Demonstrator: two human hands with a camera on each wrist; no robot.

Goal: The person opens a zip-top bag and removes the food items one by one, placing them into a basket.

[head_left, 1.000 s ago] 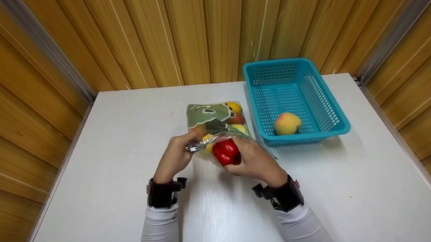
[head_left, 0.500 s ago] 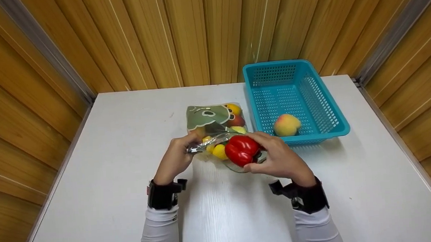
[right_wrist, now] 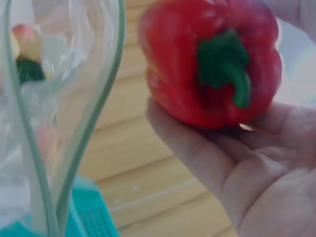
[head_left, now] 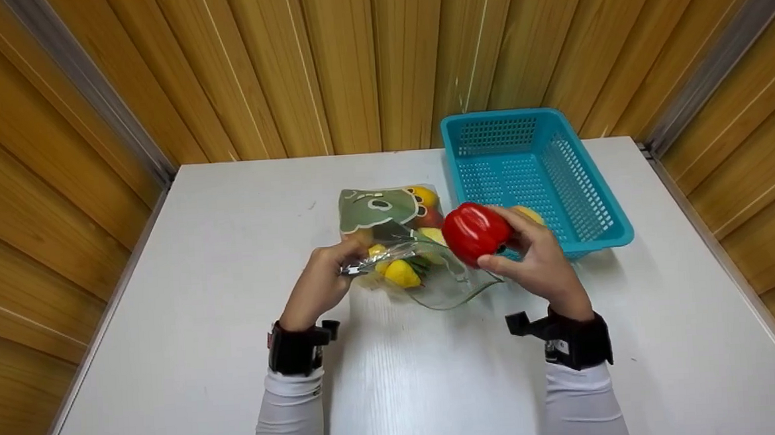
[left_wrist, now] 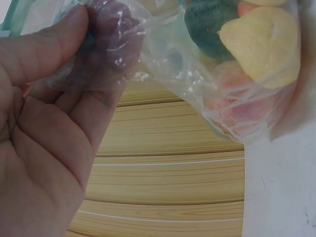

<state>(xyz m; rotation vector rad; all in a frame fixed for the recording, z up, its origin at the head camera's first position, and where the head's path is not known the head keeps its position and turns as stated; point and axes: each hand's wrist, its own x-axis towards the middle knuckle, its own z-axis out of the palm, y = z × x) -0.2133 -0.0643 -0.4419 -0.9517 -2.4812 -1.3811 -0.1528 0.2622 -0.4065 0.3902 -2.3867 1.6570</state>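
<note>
My right hand (head_left: 537, 263) grips a red bell pepper (head_left: 474, 234), its green stem (right_wrist: 227, 69) turned to the right wrist camera. The pepper is held above the table, between the bag's mouth and the basket. On the table lies a clear plastic bag (head_left: 451, 290) with a green cartoon print (head_left: 364, 212). My left hand (head_left: 318, 284) pinches the bag's edge between thumb and fingers. Inside the bag are a yellow lemon-like fruit (head_left: 402, 274) and several other fruits or vegetables, partly hidden by the print. In the left wrist view a yellow pear-shaped fruit (left_wrist: 264, 47) shows through the plastic.
A turquoise plastic basket (head_left: 598, 186) stands at the back right, with a peach (head_left: 530, 215) in it, mostly hidden behind my right hand. White tabletop (head_left: 248, 218) extends to either side. Wood-patterned walls (head_left: 346, 67) close off the back and sides.
My right hand has drawn the red bell pepper out of the bag's mouth and moved it right and up, towards the basket. My left hand keeps its pinch on the bag.
</note>
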